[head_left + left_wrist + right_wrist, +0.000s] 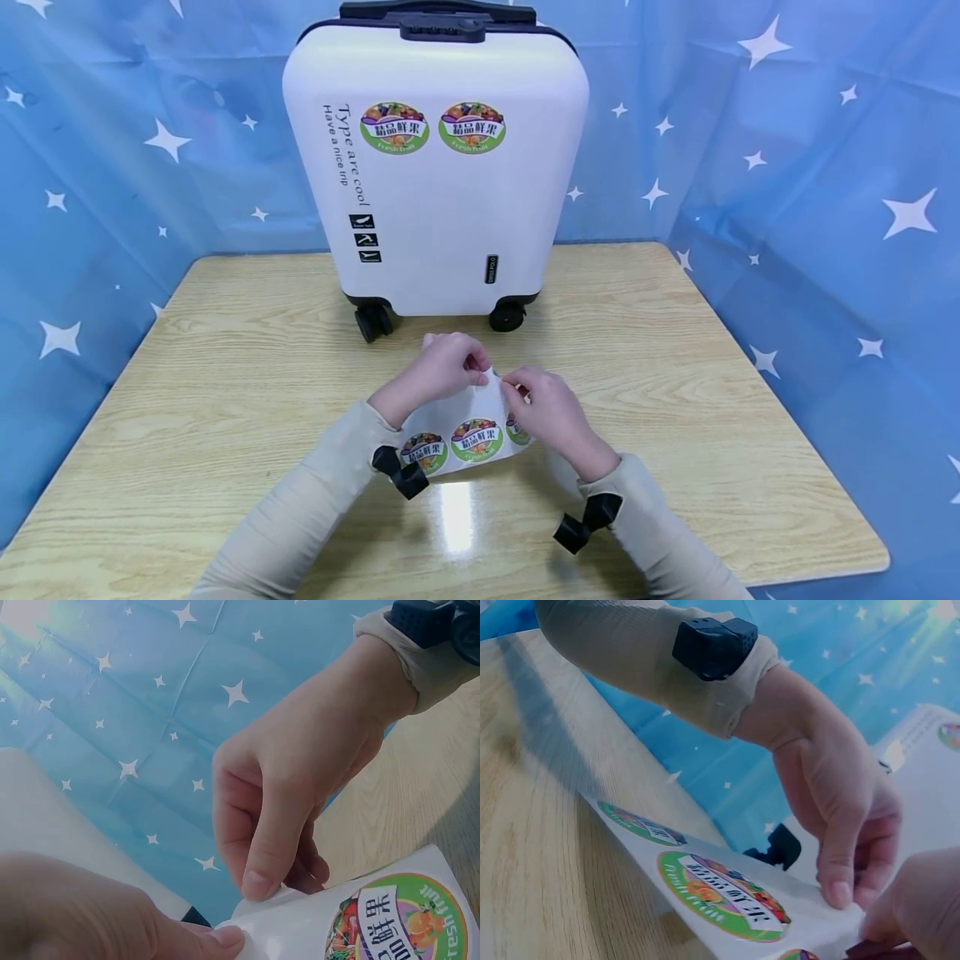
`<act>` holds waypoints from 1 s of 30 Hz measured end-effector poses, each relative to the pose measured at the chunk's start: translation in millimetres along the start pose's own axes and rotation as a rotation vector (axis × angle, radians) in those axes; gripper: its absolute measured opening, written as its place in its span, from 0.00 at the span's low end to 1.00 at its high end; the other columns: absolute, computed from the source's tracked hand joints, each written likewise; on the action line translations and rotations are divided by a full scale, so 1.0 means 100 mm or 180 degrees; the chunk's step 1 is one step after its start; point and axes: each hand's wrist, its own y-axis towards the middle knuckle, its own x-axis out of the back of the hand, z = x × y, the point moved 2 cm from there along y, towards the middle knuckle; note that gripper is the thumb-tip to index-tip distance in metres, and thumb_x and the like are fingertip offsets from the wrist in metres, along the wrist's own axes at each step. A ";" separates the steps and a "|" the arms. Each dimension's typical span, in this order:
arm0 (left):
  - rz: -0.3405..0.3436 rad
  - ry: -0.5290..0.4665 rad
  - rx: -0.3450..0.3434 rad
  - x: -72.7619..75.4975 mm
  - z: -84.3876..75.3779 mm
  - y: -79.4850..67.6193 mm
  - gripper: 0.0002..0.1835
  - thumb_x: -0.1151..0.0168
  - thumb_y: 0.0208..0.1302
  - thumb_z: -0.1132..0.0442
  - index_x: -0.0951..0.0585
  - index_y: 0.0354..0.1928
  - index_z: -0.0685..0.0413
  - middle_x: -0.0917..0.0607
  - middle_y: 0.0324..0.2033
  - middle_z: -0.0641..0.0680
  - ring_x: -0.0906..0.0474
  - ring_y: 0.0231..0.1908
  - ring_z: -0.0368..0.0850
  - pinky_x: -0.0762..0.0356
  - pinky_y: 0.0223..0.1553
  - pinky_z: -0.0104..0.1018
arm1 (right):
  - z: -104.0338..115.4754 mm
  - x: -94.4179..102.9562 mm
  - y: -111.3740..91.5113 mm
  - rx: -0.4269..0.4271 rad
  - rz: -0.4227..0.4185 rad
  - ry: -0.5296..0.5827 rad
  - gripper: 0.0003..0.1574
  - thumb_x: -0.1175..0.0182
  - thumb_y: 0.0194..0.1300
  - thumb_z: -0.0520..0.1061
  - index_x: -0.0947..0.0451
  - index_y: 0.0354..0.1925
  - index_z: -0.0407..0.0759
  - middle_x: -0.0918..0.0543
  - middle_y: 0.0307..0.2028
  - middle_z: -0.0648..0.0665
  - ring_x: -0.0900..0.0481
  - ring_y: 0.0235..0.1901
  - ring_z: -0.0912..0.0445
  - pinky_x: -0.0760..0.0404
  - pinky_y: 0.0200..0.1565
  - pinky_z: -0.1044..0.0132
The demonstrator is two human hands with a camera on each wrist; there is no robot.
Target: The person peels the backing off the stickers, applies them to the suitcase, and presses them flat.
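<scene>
A white sheet of oval fruit stickers (450, 410) is raised at a slant over the table, its printed side showing three stickers along the near edge. My left hand (442, 365) pinches the sheet's far edge between thumb and fingers. Close beside it, my right hand (551, 412) pinches the same edge, a small gap apart, partly covering one sticker. In the left wrist view, the right thumb and fingers (259, 885) grip a bent white corner. A green-rimmed sticker (724, 896) lies flat on the sheet in the right wrist view.
A white suitcase (450, 217) stands upright on black wheels at the back of the wooden table (225, 367). Two fruit stickers (394, 128) sit side by side on its upper front, beside printed lettering. Blue star-patterned cloth (810, 208) hangs behind and at the sides.
</scene>
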 end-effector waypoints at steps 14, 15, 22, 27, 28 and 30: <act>0.0001 -0.0004 0.0048 -0.01 0.12 -0.04 0.05 0.31 0.53 0.62 0.20 0.27 0.49 0.21 0.24 0.42 0.26 0.30 0.37 0.43 0.45 0.47 | -0.11 0.04 0.00 -0.0182 -0.0162 0.0276 0.05 0.41 0.60 0.40 0.18 0.32 0.41 0.19 0.29 0.48 0.24 0.26 0.58 0.24 0.29 0.65; 0.0000 -0.0005 0.0055 -0.01 0.13 -0.04 0.05 0.31 0.53 0.62 0.20 0.27 0.49 0.21 0.24 0.42 0.26 0.30 0.37 0.43 0.45 0.47 | -0.12 0.04 0.00 -0.0197 -0.0179 0.0296 0.05 0.41 0.60 0.40 0.18 0.32 0.41 0.19 0.29 0.48 0.24 0.26 0.58 0.24 0.30 0.65; 0.0002 0.0050 0.0110 -0.01 0.19 -0.06 0.06 0.30 0.52 0.62 0.21 0.26 0.48 0.21 0.22 0.41 0.26 0.28 0.37 0.43 0.47 0.47 | -0.16 0.09 -0.01 -0.0276 -0.0287 0.0410 0.06 0.41 0.61 0.39 0.17 0.33 0.41 0.18 0.30 0.46 0.23 0.26 0.57 0.24 0.31 0.63; 0.0008 0.0070 0.0156 -0.01 0.24 -0.08 0.06 0.30 0.52 0.62 0.20 0.26 0.48 0.21 0.22 0.41 0.27 0.27 0.37 0.43 0.48 0.48 | -0.19 0.13 -0.01 -0.0290 -0.0343 0.0449 0.07 0.43 0.63 0.40 0.18 0.34 0.41 0.18 0.31 0.47 0.23 0.28 0.57 0.23 0.31 0.63; 0.0004 0.0080 0.0156 -0.01 0.24 -0.09 0.06 0.30 0.52 0.62 0.20 0.26 0.48 0.21 0.22 0.41 0.27 0.28 0.37 0.43 0.48 0.48 | -0.19 0.13 -0.01 -0.0296 -0.0345 0.0444 0.07 0.43 0.63 0.40 0.18 0.34 0.41 0.18 0.31 0.47 0.23 0.28 0.57 0.24 0.31 0.63; -0.0005 0.0093 0.0154 -0.02 0.26 -0.10 0.06 0.30 0.52 0.63 0.20 0.26 0.48 0.21 0.23 0.41 0.27 0.28 0.36 0.43 0.47 0.47 | -0.21 0.14 -0.01 -0.0310 -0.0341 0.0445 0.07 0.43 0.63 0.41 0.18 0.34 0.41 0.18 0.31 0.47 0.24 0.28 0.57 0.24 0.32 0.63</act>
